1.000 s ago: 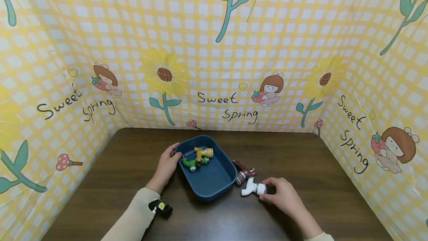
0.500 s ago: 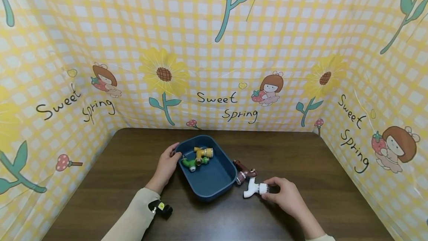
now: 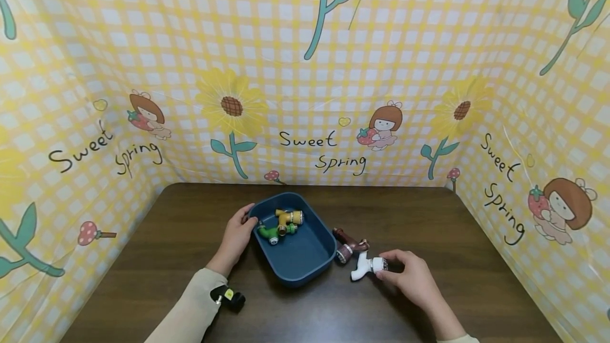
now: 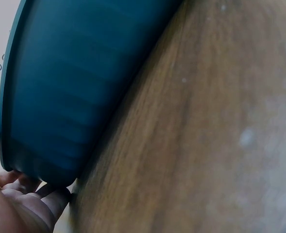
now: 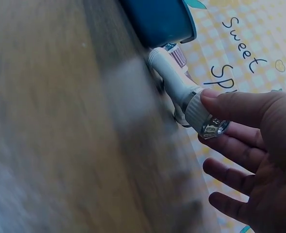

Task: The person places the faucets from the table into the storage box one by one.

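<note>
My left hand (image 3: 236,237) grips the left rim of a dark blue plastic basin (image 3: 297,274), thumb over the edge and fingers against the outer wall. Inside the basin lie a yellow tap (image 3: 284,219) and a green tap (image 3: 268,233), the yellow partly over the green. My right hand (image 3: 413,278) pinches a white tap (image 5: 174,77) by its ribbed collar end between thumb and index finger, the other fingers spread. Just left of and behind the white tap, a maroon tap (image 3: 349,246) lies beside the basin's right wall. Whether the white tap touches the table is unclear.
The brown wooden table (image 3: 190,221) is walled in on three sides by a yellow checked cloth (image 3: 305,94) with printed flowers and words. A small black device (image 3: 233,299) is strapped at the left wrist.
My right hand has drawn the white tap slightly to the right, a little away from the basin. The left hand and basin stay nearly still; the view shifts slightly.
</note>
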A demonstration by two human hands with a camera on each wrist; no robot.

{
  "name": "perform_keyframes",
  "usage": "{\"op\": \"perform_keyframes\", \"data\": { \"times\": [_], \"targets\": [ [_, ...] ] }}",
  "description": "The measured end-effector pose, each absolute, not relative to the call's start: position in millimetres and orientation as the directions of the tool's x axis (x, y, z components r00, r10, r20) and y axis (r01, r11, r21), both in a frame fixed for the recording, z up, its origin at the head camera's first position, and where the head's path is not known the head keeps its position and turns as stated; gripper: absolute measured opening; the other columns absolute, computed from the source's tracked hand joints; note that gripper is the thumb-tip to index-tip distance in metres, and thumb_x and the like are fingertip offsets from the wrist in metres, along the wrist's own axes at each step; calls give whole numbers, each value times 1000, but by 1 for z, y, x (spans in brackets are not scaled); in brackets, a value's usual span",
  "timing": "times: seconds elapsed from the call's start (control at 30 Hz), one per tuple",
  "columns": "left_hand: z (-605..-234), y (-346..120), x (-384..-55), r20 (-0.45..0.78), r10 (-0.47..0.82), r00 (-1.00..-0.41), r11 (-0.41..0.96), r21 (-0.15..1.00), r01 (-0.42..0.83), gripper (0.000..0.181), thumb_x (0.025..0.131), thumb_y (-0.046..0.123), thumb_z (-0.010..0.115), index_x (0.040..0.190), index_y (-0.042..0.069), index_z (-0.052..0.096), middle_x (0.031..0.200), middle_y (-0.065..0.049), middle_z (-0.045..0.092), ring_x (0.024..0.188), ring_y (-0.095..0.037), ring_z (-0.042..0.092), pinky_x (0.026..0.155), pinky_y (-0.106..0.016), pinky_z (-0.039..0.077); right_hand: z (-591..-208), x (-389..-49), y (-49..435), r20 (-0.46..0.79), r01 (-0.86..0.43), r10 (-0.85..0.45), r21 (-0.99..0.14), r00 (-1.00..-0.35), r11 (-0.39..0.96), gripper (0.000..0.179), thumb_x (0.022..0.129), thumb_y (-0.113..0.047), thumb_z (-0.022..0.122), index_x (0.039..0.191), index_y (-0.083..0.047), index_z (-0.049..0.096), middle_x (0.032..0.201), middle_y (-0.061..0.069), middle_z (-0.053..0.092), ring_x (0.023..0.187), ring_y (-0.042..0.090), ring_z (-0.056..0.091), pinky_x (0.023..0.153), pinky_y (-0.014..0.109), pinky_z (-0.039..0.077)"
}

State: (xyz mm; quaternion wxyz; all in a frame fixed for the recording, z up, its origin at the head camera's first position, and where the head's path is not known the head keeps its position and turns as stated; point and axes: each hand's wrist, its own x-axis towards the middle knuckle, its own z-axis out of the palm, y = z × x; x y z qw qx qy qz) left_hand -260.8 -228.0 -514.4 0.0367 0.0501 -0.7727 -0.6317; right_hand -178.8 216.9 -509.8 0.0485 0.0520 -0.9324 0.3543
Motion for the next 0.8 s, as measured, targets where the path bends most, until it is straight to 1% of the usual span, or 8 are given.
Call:
{"op": "perform_keyframes", "data": {
  "times": [0.27,0.43,0.63,0.8],
  "targets": [
    [-516,-229,-261,-12,-134,-991,204,978,-39,49,106,18,52,153,10,46,154,-18,49,141,-30,46,115,-47,37,-505,-176,218,198,-185,-70,-653,-978,735,37,74,-32,92,107,-24,78,111,1,73,112,25,66,96,51,49],
    [-517,-230,-262,-14,-135,-991,212,976,-42,49,106,19,52,154,11,46,155,-18,48,141,-30,45,115,-47,36,-504,-175,217,217,-196,-65,-664,-974,722,37,75,-32,92,109,-24,78,113,2,72,112,25,66,96,50,49],
    [-518,-229,-262,-3,-138,-990,221,975,-34,49,105,18,52,153,10,46,154,-18,49,140,-30,46,115,-48,37,-503,-174,219,249,-200,-38,-668,-968,717,38,76,-27,91,111,-21,78,111,0,73,111,23,66,95,49,49],
    [-519,-228,-263,-6,-135,-991,218,975,-36,49,105,19,52,153,11,46,155,-16,48,141,-29,45,116,-49,37,-502,-174,222,284,-210,-20,-659,-959,722,39,76,-25,91,112,-18,78,110,1,73,110,24,66,94,49,50]
  ]
}}
